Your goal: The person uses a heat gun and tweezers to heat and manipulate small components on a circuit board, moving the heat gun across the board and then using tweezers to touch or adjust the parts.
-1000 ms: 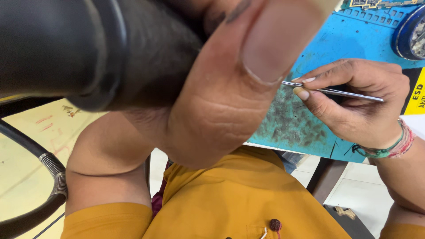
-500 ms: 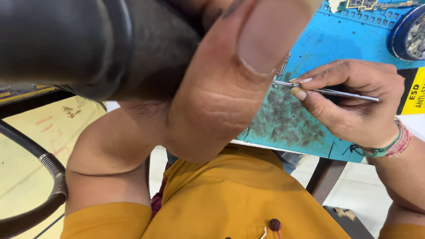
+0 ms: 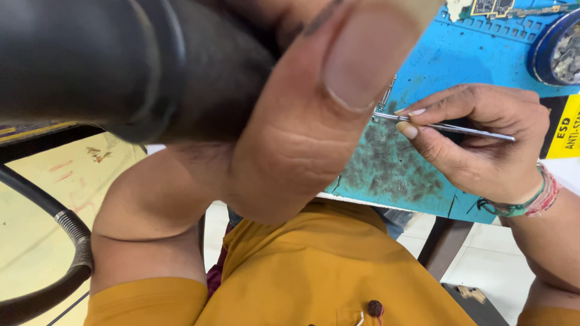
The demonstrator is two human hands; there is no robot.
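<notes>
Both our hands grip: left hand (image 3: 302, 115) clasps a black cylindrical tool (image 3: 121, 60), right hand (image 3: 483, 142) pinches thin metal tweezers (image 3: 447, 127) over the blue mat (image 3: 477, 60).

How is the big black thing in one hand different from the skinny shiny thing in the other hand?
The black tool is thick, dark and dull; the metal tweezers are thin, silvery and shiny. The left hand wraps the black tool in a full grip close to the camera, so it looks huge, while the right hand pinches the tweezers with fingertips, low over the blue mat. Both are held, one in each hand.
</notes>
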